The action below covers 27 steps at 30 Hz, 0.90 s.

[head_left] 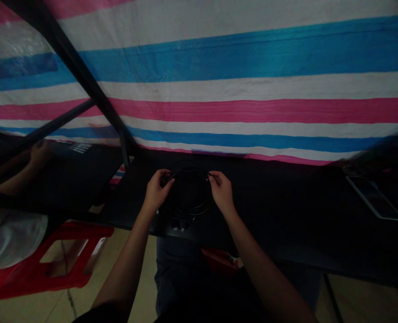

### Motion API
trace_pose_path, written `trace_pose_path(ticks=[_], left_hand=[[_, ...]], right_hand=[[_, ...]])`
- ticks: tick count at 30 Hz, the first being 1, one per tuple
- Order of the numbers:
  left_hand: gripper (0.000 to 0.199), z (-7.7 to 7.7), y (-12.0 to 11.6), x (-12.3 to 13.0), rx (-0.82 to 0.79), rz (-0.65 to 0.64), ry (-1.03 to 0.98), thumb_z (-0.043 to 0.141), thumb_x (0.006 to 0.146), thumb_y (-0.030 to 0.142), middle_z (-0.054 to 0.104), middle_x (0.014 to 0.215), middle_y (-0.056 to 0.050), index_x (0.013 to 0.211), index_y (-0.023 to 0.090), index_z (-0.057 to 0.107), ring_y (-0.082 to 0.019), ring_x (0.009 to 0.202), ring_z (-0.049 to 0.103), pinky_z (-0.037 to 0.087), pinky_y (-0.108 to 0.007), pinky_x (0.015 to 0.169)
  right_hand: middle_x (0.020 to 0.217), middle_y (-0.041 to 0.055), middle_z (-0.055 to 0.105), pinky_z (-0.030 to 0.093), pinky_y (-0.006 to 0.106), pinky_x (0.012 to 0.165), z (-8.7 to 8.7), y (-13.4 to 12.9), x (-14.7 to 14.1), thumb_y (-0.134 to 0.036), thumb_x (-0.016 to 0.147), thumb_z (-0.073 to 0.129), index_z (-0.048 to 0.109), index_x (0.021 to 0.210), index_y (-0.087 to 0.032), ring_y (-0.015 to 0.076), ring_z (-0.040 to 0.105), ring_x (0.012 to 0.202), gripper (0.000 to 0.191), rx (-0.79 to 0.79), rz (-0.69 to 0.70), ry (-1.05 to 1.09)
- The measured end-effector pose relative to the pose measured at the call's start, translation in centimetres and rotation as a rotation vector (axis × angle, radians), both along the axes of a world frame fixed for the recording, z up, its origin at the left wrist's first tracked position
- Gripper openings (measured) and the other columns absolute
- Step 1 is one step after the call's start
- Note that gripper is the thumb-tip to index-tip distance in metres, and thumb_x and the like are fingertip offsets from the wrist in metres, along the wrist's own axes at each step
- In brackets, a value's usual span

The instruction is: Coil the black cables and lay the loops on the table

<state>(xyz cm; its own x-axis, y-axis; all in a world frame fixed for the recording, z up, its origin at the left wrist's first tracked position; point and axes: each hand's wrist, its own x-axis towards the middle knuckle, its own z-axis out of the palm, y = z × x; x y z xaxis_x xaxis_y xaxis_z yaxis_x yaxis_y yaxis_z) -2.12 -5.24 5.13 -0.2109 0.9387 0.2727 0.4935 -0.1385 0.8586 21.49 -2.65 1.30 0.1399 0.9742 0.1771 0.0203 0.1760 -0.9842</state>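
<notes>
A coil of thin black cable (pixel 199 208) lies in loose round loops on the black tabletop (pixel 273 211), close to its front edge. My left hand (pixel 158 188) grips the coil's upper left side between thumb and fingers. On the upper right side, the fingertips of my right hand (pixel 220 187) are pinched on the cable. Two small connector ends (pixel 182 229) show below the loops, near the table edge. The picture is dark, so single strands are hard to tell apart.
A phone (pixel 375 197) rests on the table at the right. Behind stands a striped plastic sheet (pixel 219 107). A dark metal frame (pixel 80 76) rises at the left, beyond it another person's arm (pixel 27 168). A red stool (pixel 64 278) is at the lower left.
</notes>
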Motion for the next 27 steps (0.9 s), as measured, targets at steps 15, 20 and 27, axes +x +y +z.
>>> trace_pose_path(ticks=[15, 20, 27], left_hand=[[0.027, 1.9, -0.1, -1.8, -0.046, 0.073, -0.254, 0.053, 0.092, 0.04, 0.071, 0.117, -0.01, 0.101, 0.019, 0.067, -0.023, 0.106, 0.067, 0.052, -0.028, 0.079], [0.017, 4.7, -0.6, -1.3, -0.059, 0.061, -0.264, 0.062, 0.084, 0.034, 0.067, 0.077, -0.003, 0.088, 0.019, 0.069, -0.016, 0.07, 0.062, 0.048, -0.023, 0.062], [0.01, 10.6, -2.3, 1.4, -0.065, -0.061, -0.646, 0.074, 0.074, 0.027, 0.033, 0.053, 0.007, 0.072, 0.02, 0.067, -0.006, 0.043, 0.026, 0.021, -0.018, 0.041]], right_hand=[[0.079, 0.0035, 0.069, 0.053, 0.034, 0.064, -2.0, 0.6, 2.3, -0.038, 0.081, 0.06, 0.067, 0.104, -0.018, 0.0182, 0.065, 0.066, 0.031, -0.149, -0.079, -0.01], [0.076, 0.0033, 0.07, 0.053, 0.034, 0.064, -1.6, -0.2, 2.3, -0.043, 0.078, 0.064, 0.07, 0.099, -0.019, 0.0187, 0.065, 0.066, 0.033, -0.164, 0.012, 0.011], [0.071, 0.0026, 0.068, 0.05, 0.032, 0.06, 0.4, -1.0, 3.1, -0.043, 0.077, 0.067, 0.071, 0.098, -0.017, 0.0177, 0.063, 0.062, 0.034, -0.195, 0.082, 0.13]])
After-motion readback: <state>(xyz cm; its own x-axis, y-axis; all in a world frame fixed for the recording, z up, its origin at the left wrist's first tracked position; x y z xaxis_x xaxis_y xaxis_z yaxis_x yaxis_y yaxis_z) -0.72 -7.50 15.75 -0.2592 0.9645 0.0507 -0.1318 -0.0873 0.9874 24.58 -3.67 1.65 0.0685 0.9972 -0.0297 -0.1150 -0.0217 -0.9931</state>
